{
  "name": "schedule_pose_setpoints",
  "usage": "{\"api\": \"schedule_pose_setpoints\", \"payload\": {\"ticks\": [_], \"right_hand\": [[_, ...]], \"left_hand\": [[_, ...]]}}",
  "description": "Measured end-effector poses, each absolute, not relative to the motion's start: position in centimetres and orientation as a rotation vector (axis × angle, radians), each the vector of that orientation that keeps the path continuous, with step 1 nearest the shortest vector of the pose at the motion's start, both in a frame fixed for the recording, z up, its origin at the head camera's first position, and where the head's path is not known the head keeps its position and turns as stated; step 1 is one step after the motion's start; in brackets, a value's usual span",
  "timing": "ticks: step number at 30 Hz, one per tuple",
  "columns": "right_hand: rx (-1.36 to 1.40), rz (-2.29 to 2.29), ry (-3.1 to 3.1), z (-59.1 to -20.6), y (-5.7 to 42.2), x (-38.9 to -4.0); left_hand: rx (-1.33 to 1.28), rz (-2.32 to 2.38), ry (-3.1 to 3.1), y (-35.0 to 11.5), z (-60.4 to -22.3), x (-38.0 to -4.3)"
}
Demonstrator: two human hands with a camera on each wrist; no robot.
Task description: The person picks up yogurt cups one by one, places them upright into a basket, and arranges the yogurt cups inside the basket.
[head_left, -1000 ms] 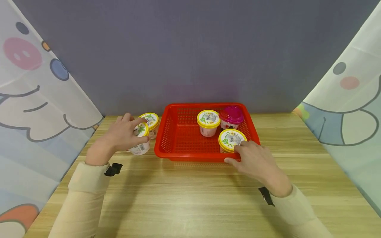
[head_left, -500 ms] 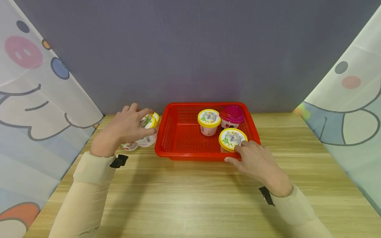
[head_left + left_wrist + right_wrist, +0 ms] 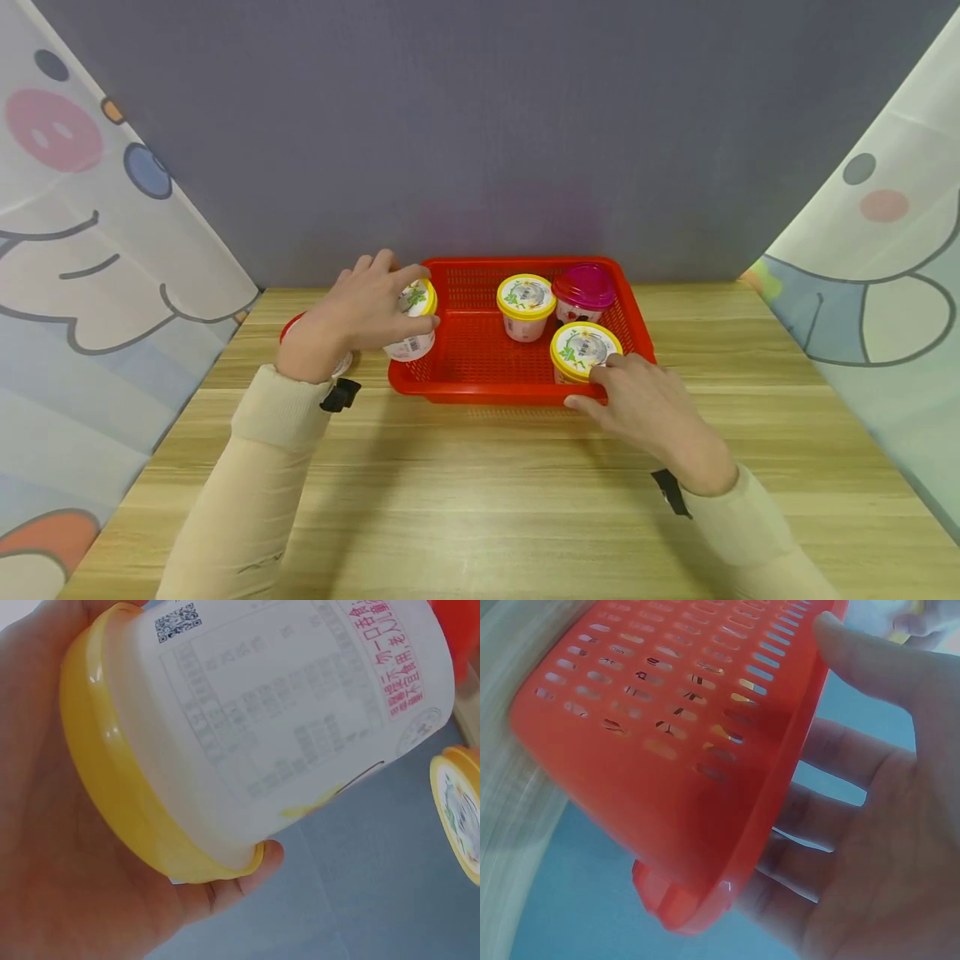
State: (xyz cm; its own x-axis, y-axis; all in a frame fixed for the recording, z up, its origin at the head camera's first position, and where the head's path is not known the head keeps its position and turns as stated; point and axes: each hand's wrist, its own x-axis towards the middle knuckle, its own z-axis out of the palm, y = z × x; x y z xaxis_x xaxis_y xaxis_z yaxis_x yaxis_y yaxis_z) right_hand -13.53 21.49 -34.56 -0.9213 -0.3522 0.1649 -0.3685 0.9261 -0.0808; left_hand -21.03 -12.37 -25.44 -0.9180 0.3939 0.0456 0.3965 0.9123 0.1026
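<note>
My left hand point(image 3: 367, 308) grips a tub point(image 3: 412, 321) with a yellow-rimmed lid and holds it over the left rim of the red plastic basket point(image 3: 480, 392). In the left wrist view the tub's white printed side point(image 3: 277, 705) shows, its yellow lid against my palm. My right hand point(image 3: 648, 408) grips the basket's front rim near the right corner, thumb outside and fingers inside. Beside those fingers stands a yellow-lidded tub point(image 3: 585, 346). Another yellow-lidded tub point(image 3: 527, 300) and a magenta-lidded tub point(image 3: 583, 292) stand behind it in the basket.
A red-lidded tub point(image 3: 288, 325) stands on the wooden table point(image 3: 480, 500) left of the basket, mostly hidden by my left hand. A grey panel point(image 3: 480, 133) rises behind the basket. Patterned cloth point(image 3: 90, 333) borders the left side, and similar cloth point(image 3: 885, 317) the right.
My left hand has carried the yellow-lidded tub rightward from the table to the basket's left rim. The red-lidded tub has come partly into view. My right hand keeps its place on the rim.
</note>
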Motion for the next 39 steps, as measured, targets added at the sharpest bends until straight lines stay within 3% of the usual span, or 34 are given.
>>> {"api": "schedule_pose_setpoints", "payload": {"ticks": [10, 39], "right_hand": [[0.547, 0.192, -2.953, -34.6, 21.5, -13.7], [0.546, 0.202, -2.971, -34.5, 21.6, -13.8]], "left_hand": [[-0.700, -0.135, -3.058, -8.9, -24.6, -22.2], [-0.898, 0.025, -3.100, -3.2, -28.3, -26.2]]}}
